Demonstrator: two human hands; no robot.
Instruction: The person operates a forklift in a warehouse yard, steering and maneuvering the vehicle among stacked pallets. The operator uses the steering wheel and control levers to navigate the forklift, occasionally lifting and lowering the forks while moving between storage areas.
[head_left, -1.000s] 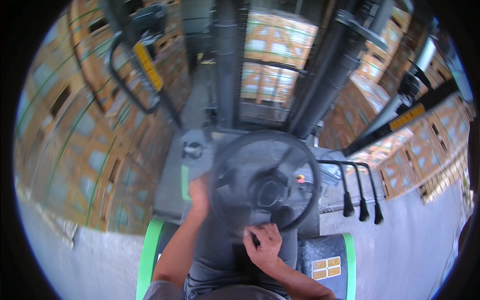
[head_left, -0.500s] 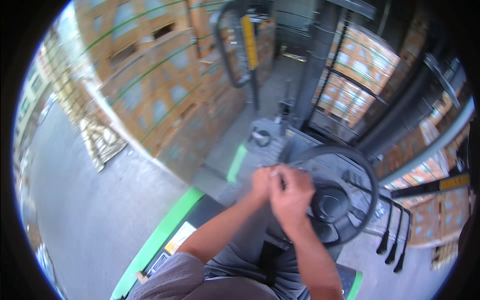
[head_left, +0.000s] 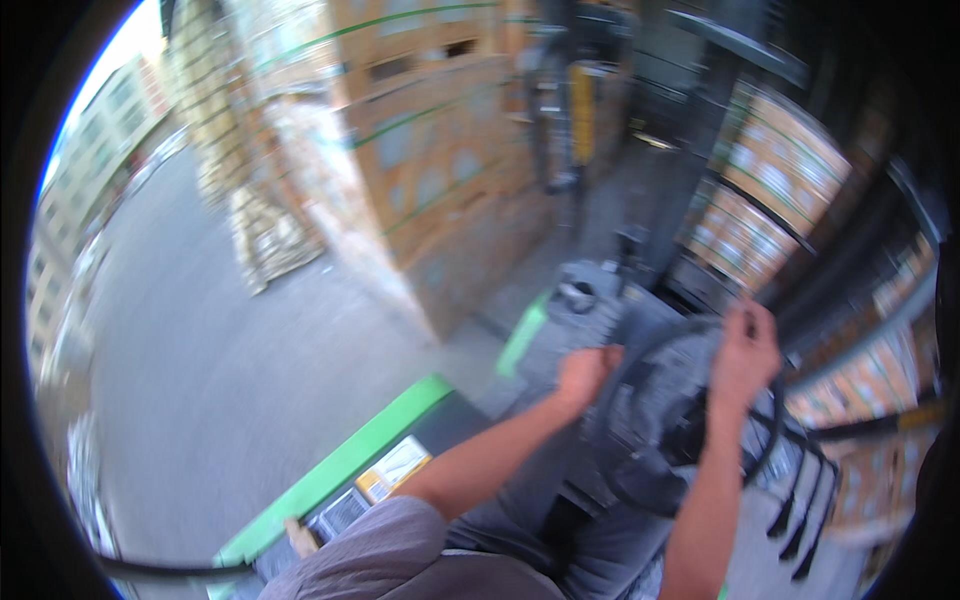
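A black steering wheel [head_left: 607,462] sits in front of me on a forklift's dark console. My left hand [head_left: 588,378] is closed at the wheel's upper left, its fingertips curled against the rim and partly blurred. At the upper right of the rim is my right hand [head_left: 748,348], fingers bent round into a fist. A dark patch shows between its thumb and fingers. Both forearms reach forward over my lap. Just beyond the left hand, a grey dashboard panel carries a round knob [head_left: 577,296].
Strapped wooden crates [head_left: 440,150] are stacked ahead on the left. More strapped crates [head_left: 780,160] stand beyond the dark mast [head_left: 705,130]. Black levers [head_left: 795,520] hang right of the wheel. A green-edged body panel [head_left: 330,475] lies to my left, beside grey pavement [head_left: 200,330].
My hands have come apart: the right went across to the wheel's right side, the left stays near its left side. The surroundings have shifted rightward in view.
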